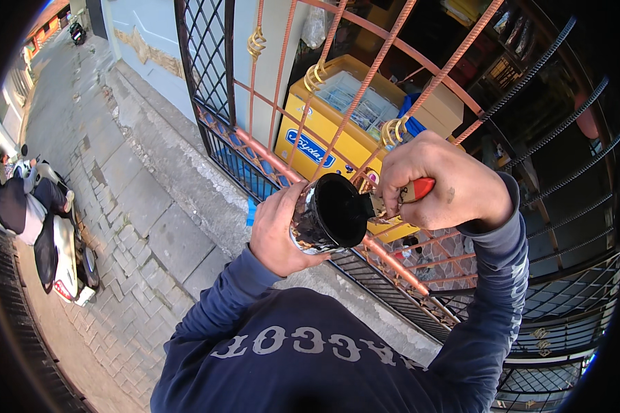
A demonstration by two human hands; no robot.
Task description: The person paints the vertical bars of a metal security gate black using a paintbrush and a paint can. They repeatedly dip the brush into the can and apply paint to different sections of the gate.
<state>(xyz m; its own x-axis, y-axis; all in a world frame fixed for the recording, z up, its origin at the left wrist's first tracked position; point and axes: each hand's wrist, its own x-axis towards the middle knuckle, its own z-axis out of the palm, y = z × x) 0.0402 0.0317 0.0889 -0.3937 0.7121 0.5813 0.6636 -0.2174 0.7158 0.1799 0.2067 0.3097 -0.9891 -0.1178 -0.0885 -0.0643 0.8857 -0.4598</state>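
My left hand wraps round the side of a paint can, tilted so its black inside faces me. Black smears cover the can's outer wall. My right hand grips a paintbrush by its handle, whose end is red. The brush's dark bristles reach into the mouth of the can and touch its rim; their tips are lost against the black inside. Just beyond both hands stands a metal gate of bars, partly copper-coloured, with gold ring ornaments.
Behind the bars stands a yellow chest freezer with a cardboard box beside it. A black lattice panel rises to the left. A person on a motorbike is on the paved lane at left. Black curved bars stand at right.
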